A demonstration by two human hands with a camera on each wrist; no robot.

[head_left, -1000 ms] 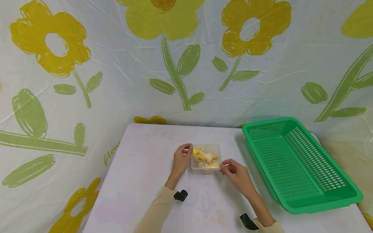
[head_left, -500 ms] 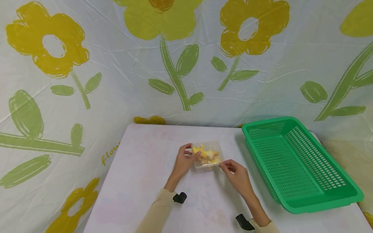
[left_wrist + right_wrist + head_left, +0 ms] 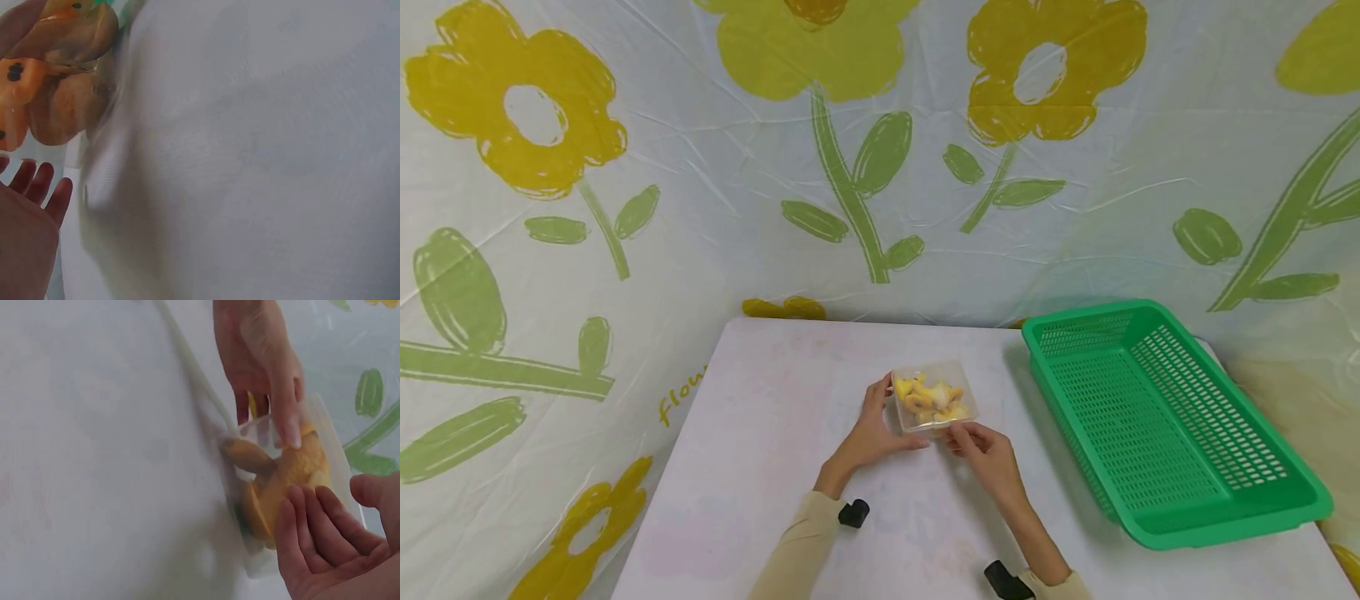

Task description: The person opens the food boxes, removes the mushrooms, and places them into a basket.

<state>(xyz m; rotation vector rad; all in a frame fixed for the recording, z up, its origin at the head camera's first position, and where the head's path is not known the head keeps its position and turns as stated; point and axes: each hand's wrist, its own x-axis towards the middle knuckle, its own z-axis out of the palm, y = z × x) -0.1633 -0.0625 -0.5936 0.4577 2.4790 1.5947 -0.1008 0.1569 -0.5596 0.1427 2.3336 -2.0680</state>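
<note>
A clear square plastic box point(image 3: 961, 375) is tilted over the table, with yellow, orange and brownish pieces point(image 3: 928, 398) inside. Some of the orange pieces point(image 3: 19, 78) bear black marks in the left wrist view. My left hand point(image 3: 868, 435) holds the box at its left side, the thumb stretched along the front edge. My right hand point(image 3: 988, 458) pinches the front edge near the right corner. Its curled fingers point(image 3: 300, 519) lie over the box wall in the right wrist view. The left wrist view shows the left fingertips point(image 3: 40, 181) close below the box; the left thumb is hidden there.
On the right of the table point(image 3: 775, 467) stands a large green plastic basket point(image 3: 1078, 433) with perforated walls, a short way from my right hand. A flower-printed cloth point(image 3: 715, 208) hangs behind and to the left of the table.
The box has tilted and turned slightly. My left hand's thumb has moved from over the box down to its front edge. My right hand has slid left along that edge.
</note>
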